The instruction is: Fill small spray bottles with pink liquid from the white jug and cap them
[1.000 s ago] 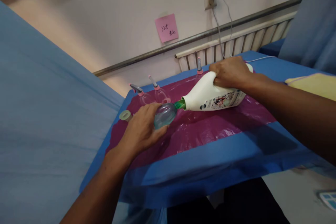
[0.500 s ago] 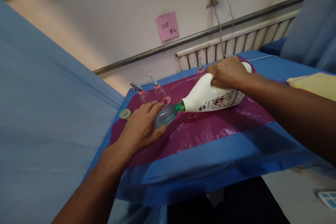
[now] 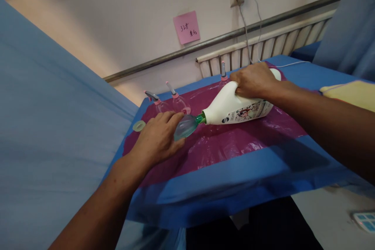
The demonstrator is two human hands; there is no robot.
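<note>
A large white detergent jug [image 3: 234, 108] lies tipped on its side over a purple plastic sheet [image 3: 234, 140]. My right hand [image 3: 254, 80] is closed round its handle. The jug's green spout [image 3: 200, 118] meets the mouth of a small clear bottle [image 3: 185, 127], which holds some bluish liquid. My left hand [image 3: 158, 138] is wrapped round that small bottle and keeps it tilted toward the spout.
Three small clear spray bottles with pink collars stand at the back: one [image 3: 156, 103], another [image 3: 177, 101], a third [image 3: 223, 72] behind the jug. A pale round cap [image 3: 139, 126] lies at the sheet's left edge. Blue cloth [image 3: 234, 179] covers the table; a yellow cloth [image 3: 351, 93] lies right.
Both hands, the jug and the small bottle hold nearly the same pose. The view has shifted slightly.
</note>
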